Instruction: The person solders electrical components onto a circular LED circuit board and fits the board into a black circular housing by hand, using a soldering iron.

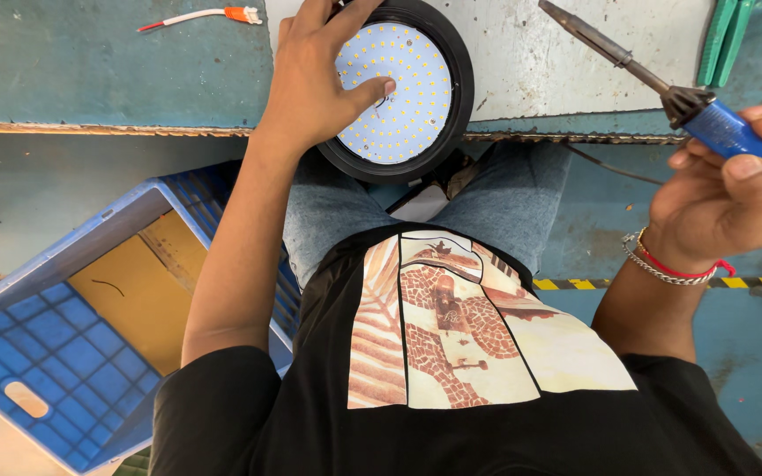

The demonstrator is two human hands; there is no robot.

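Note:
A round black lamp housing [451, 106] with a white board of several small yellow diodes [403, 97] lies at the bench's near edge. My left hand [315, 75] rests on it, thumb pressing the board near its middle. My right hand [725, 189] holds a soldering iron with a blue handle [743, 137]. Its dark metal tip [575, 26] points up and left over a grey mat, well clear of the lamp.
A grey mat [566, 70] covers the teal bench [90, 62]. A red-and-white wire with an orange connector [213, 15] lies at the far left. Green tool handles [725, 40] sit top right. A blue plastic crate [55, 353] holding cardboard stands on the floor at my left.

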